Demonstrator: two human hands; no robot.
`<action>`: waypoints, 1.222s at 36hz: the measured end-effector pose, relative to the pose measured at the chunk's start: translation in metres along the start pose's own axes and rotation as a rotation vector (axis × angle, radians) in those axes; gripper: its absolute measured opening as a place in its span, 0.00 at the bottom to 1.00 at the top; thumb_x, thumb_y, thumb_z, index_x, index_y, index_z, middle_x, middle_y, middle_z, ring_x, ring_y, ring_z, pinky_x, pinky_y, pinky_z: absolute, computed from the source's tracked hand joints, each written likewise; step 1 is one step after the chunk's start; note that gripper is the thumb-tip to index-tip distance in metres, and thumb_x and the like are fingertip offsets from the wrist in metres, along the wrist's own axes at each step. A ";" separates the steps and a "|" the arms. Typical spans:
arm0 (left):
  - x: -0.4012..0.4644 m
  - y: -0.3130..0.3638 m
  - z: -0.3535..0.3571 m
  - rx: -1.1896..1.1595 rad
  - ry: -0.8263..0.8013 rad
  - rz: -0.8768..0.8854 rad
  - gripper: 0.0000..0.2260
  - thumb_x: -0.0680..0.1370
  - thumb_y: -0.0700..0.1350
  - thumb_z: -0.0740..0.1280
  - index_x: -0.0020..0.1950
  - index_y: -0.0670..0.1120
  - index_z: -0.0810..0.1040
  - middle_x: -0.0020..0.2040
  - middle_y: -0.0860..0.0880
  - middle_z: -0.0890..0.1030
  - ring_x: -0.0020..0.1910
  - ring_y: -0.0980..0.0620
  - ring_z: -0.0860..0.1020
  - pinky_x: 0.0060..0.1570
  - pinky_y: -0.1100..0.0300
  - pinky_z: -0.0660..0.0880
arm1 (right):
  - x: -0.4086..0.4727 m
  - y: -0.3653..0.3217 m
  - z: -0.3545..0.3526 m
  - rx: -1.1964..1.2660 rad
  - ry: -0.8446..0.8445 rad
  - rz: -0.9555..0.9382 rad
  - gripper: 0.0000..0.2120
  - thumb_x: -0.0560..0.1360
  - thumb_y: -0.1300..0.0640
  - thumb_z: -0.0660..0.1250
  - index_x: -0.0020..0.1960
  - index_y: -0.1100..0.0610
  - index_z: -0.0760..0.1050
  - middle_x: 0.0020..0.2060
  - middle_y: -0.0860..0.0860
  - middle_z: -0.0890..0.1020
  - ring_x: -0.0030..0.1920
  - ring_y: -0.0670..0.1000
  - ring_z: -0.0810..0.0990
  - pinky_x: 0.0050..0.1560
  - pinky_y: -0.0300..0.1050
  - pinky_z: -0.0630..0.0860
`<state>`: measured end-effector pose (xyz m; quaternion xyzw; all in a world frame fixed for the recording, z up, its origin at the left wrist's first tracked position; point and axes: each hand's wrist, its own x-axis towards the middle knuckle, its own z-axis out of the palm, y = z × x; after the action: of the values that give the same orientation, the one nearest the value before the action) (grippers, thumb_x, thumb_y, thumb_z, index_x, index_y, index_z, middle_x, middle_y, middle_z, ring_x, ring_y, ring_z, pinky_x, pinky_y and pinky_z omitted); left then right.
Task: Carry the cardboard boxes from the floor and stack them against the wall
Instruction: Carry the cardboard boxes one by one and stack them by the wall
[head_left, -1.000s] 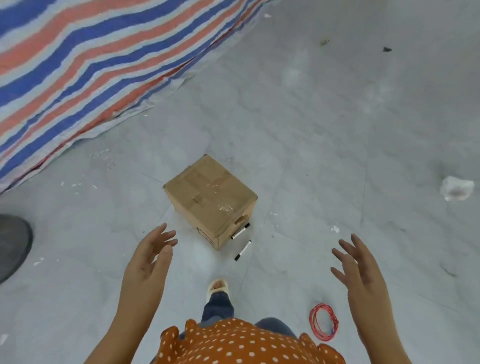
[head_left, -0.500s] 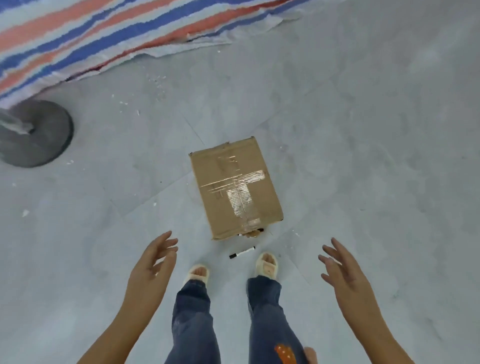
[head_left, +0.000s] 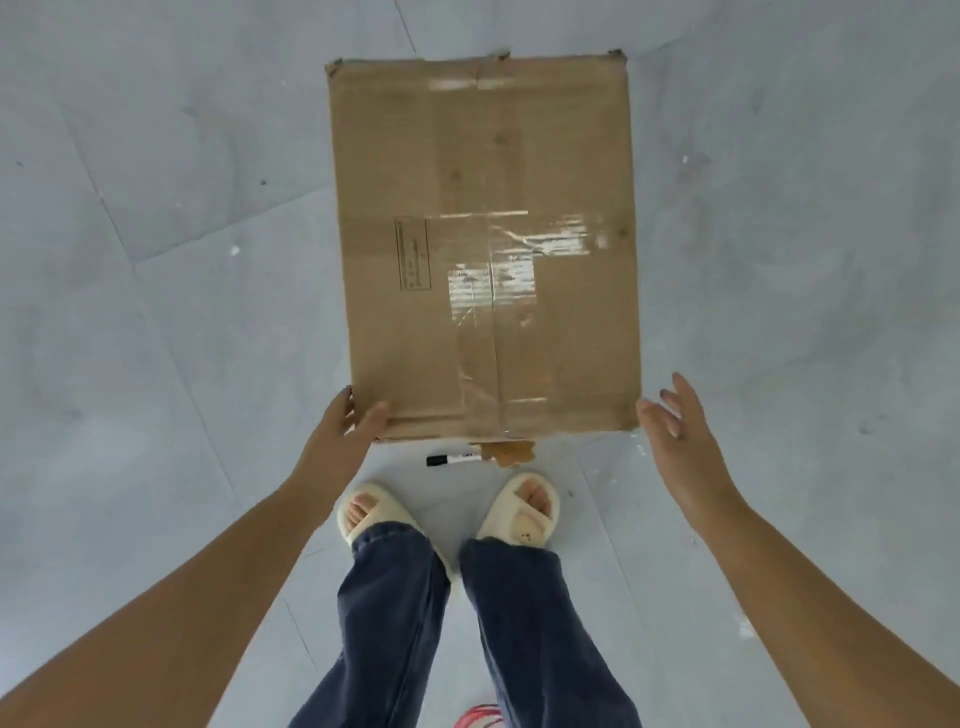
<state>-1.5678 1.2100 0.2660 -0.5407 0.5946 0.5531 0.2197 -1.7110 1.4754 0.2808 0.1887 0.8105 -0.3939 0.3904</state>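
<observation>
The grey tiled floor (head_left: 156, 312) carries one cardboard box (head_left: 483, 156) — brown, creased, sealed with glossy clear tape and printed with a small framed label. At the box's near left corner the left hand (head_left: 348, 431) touches it, thumb on top; off its near right corner the right hand (head_left: 675, 436) hangs spread, holding nothing. A black marker (head_left: 452, 459) lies just beside the near edge.

A brown cardboard box (head_left: 483, 244) sits on the pale grey floor, seen from straight above, its closed top facing up. Clear tape runs across the top in a cross, glinting near the middle, and a small printed black-outlined label lies left of centre. The corners at the far edge are frayed, and a torn scrap of cardboard sticks out under the near edge.
</observation>
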 end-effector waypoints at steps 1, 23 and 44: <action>0.009 -0.007 0.006 -0.033 -0.018 0.013 0.22 0.80 0.52 0.62 0.72 0.49 0.64 0.65 0.52 0.74 0.60 0.55 0.74 0.60 0.59 0.68 | 0.012 0.009 0.009 0.029 -0.027 0.003 0.28 0.80 0.49 0.59 0.77 0.47 0.52 0.72 0.47 0.66 0.68 0.45 0.68 0.61 0.40 0.65; -0.113 0.101 -0.064 -0.718 0.229 0.018 0.17 0.79 0.52 0.63 0.68 0.53 0.69 0.54 0.58 0.75 0.53 0.59 0.74 0.62 0.41 0.72 | -0.079 -0.166 -0.008 0.247 -0.009 -0.217 0.14 0.81 0.48 0.58 0.63 0.48 0.75 0.48 0.37 0.83 0.48 0.38 0.82 0.57 0.62 0.77; -0.503 0.058 -0.218 -1.109 0.701 0.233 0.09 0.79 0.51 0.64 0.59 0.54 0.74 0.50 0.58 0.79 0.51 0.58 0.77 0.53 0.45 0.77 | -0.433 -0.302 -0.009 0.095 -0.514 -0.616 0.16 0.80 0.50 0.60 0.67 0.49 0.73 0.41 0.32 0.82 0.41 0.33 0.80 0.53 0.54 0.76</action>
<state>-1.3852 1.2046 0.7858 -0.6536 0.3127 0.5886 -0.3586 -1.6305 1.2964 0.7710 -0.1501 0.6860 -0.5636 0.4349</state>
